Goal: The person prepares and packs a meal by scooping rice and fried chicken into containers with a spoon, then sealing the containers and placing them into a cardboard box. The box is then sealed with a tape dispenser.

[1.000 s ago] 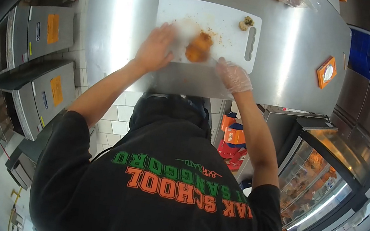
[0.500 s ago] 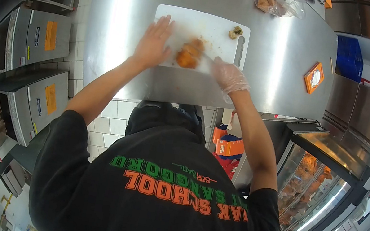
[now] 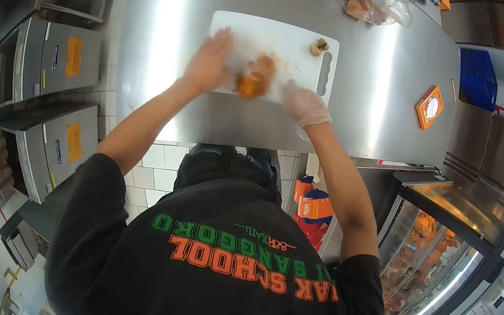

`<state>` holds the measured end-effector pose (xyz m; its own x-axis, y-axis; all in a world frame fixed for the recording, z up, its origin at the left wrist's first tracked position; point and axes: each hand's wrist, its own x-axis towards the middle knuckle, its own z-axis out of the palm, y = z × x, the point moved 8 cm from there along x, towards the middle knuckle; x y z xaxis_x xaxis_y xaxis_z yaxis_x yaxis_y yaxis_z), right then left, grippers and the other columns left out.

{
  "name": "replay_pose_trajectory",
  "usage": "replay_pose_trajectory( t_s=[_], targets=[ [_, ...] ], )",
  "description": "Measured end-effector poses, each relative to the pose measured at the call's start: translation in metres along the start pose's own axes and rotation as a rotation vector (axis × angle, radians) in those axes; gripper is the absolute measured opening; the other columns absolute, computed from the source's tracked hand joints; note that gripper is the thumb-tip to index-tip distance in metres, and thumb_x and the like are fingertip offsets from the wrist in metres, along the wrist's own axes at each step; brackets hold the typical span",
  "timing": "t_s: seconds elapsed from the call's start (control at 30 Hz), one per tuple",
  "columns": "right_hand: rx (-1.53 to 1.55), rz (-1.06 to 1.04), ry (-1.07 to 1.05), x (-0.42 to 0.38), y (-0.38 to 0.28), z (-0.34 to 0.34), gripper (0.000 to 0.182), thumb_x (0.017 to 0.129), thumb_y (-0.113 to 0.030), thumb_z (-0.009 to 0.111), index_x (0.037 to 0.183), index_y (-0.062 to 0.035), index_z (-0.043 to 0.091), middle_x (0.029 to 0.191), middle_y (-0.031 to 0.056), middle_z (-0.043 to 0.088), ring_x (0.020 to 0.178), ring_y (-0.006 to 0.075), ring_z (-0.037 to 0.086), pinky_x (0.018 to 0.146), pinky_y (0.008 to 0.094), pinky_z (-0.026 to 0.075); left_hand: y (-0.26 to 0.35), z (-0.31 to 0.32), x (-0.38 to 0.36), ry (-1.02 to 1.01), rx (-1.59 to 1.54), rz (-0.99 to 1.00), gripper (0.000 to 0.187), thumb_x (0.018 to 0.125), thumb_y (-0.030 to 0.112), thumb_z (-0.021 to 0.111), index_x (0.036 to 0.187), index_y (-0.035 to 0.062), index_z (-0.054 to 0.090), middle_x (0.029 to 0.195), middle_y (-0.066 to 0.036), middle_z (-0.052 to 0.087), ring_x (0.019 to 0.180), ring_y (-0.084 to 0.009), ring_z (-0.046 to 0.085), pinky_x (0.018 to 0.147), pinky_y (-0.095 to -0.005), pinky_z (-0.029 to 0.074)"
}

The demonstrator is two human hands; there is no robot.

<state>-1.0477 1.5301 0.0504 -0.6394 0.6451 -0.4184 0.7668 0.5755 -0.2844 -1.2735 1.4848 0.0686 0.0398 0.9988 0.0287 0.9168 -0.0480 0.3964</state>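
A white cutting board (image 3: 252, 27) lies on the steel table. Orange-brown fried food (image 3: 255, 78), blurred and partly split into pieces, sits near its lower middle. My bare left hand (image 3: 209, 63) rests on the board's left side, fingers stretched out, just left of the food. To the right of the food, my right hand (image 3: 304, 105), in a clear plastic glove, is closed around the handle of what looks like a knife; its blade is smeared by motion. A small browned lump (image 3: 318, 47) lies at the board's upper right, by the handle slot.
Beyond the board on the steel table (image 3: 169, 103) is a clear bag of brown food (image 3: 360, 7). An orange-edged box (image 3: 429, 108) stands to the right. A glass display case with food (image 3: 424, 248) is at lower right; steel appliances (image 3: 71, 59) line the left.
The food pieces have shifted slightly and look more spread. My gloved right hand has moved a little to the left. The whole view has tilted slightly.
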Motion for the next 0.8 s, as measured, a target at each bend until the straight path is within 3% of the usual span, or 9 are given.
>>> replay_pose_trajectory(
  t_s=[0.13, 0.2, 0.4, 0.47, 0.53, 0.57, 0.63, 0.7, 0.8],
  targets=[
    [0.059, -0.073, 0.040, 0.003, 0.002, -0.005, 0.023, 0.098, -0.025, 0.039, 0.104, -0.0049, 0.048, 0.082, 0.0219, 0.066, 0.077, 0.0415, 0.064, 0.068, 0.0532, 0.049, 0.004, 0.001, 0.011, 0.107, -0.007, -0.018, 0.079, 0.076, 0.008, 0.061, 0.147, -0.0017, 0.030, 0.153, -0.022, 0.032, 0.143, -0.0354, 0.029, 0.117, -0.0425, 0.027],
    [0.028, -0.003, 0.001, 0.027, 0.018, 0.030, 0.024, 0.098, -0.026, 0.041, 0.104, -0.0045, 0.049, 0.083, 0.0219, 0.066, 0.080, 0.0409, 0.064, 0.071, 0.0531, 0.049, -0.014, 0.034, 0.014, -0.003, 0.064, -0.051, 0.076, 0.077, 0.010, 0.060, 0.146, -0.0025, 0.031, 0.151, -0.022, 0.034, 0.141, -0.0362, 0.031, 0.117, -0.0434, 0.027],
    [0.016, -0.001, -0.034, 0.022, 0.009, 0.012, 0.025, 0.098, -0.026, 0.041, 0.104, -0.0038, 0.051, 0.086, 0.0231, 0.065, 0.084, 0.0417, 0.064, 0.074, 0.0535, 0.049, -0.014, 0.026, 0.028, -0.156, 0.067, -0.120, 0.073, 0.077, 0.009, 0.061, 0.144, -0.0038, 0.035, 0.150, -0.022, 0.036, 0.141, -0.0371, 0.032, 0.116, -0.0447, 0.028],
    [0.058, -0.004, 0.003, 0.009, -0.006, -0.001, 0.026, 0.098, -0.026, 0.041, 0.106, -0.0039, 0.051, 0.087, 0.0233, 0.066, 0.083, 0.0419, 0.064, 0.074, 0.0534, 0.049, -0.010, 0.005, 0.018, -0.118, 0.071, -0.129, 0.072, 0.078, 0.009, 0.060, 0.145, -0.0036, 0.035, 0.151, -0.022, 0.035, 0.142, -0.0368, 0.031, 0.116, -0.0463, 0.026],
    [0.120, 0.020, 0.004, -0.008, -0.021, -0.008, 0.027, 0.097, -0.026, 0.042, 0.109, -0.0040, 0.051, 0.087, 0.0235, 0.066, 0.083, 0.0421, 0.064, 0.074, 0.0534, 0.049, 0.009, -0.039, -0.009, 0.263, -0.065, -0.038, 0.073, 0.080, 0.011, 0.059, 0.146, -0.0031, 0.033, 0.153, -0.020, 0.033, 0.143, -0.0368, 0.029, 0.117, -0.0486, 0.024],
    [0.131, 0.006, -0.024, -0.018, -0.033, -0.011, 0.028, 0.097, -0.027, 0.042, 0.112, -0.0044, 0.051, 0.089, 0.0239, 0.066, 0.084, 0.0421, 0.064, 0.075, 0.0534, 0.049, 0.013, -0.046, -0.022, 0.293, -0.080, -0.057, 0.076, 0.079, 0.010, 0.059, 0.148, -0.0027, 0.030, 0.154, -0.019, 0.032, 0.143, -0.0366, 0.028, 0.116, -0.0504, 0.023],
    [0.137, -0.014, -0.053, -0.019, -0.029, 0.009, 0.031, 0.097, -0.027, 0.042, 0.116, -0.0048, 0.050, 0.090, 0.0243, 0.066, 0.085, 0.0421, 0.064, 0.076, 0.0534, 0.049, 0.006, -0.028, -0.037, 0.259, -0.073, -0.092, 0.076, 0.078, 0.008, 0.059, 0.148, -0.0025, 0.031, 0.154, -0.020, 0.032, 0.143, -0.0371, 0.028, 0.116, -0.0506, 0.023],
    [0.073, -0.156, 0.061, -0.005, -0.019, 0.058, 0.023, 0.095, -0.026, 0.044, 0.105, -0.0061, 0.050, 0.077, 0.0258, 0.065, 0.072, 0.0466, 0.064, 0.067, 0.0555, 0.051, -0.010, 0.010, -0.047, 0.142, -0.043, -0.162, 0.078, 0.076, 0.005, 0.059, 0.148, -0.0020, 0.031, 0.153, -0.022, 0.032, 0.143, -0.0388, 0.028, 0.116, -0.0493, 0.025],
    [0.231, -0.006, 0.042, -0.003, -0.021, 0.046, 0.026, 0.095, -0.029, 0.044, 0.107, -0.0064, 0.051, 0.081, 0.0271, 0.065, 0.076, 0.0473, 0.064, 0.072, 0.0561, 0.051, -0.012, 0.025, -0.038, 0.184, -0.075, -0.192, 0.078, 0.075, 0.004, 0.059, 0.147, -0.0022, 0.031, 0.152, -0.023, 0.033, 0.142, -0.0400, 0.029, 0.115, -0.0472, 0.028]
  ],
)
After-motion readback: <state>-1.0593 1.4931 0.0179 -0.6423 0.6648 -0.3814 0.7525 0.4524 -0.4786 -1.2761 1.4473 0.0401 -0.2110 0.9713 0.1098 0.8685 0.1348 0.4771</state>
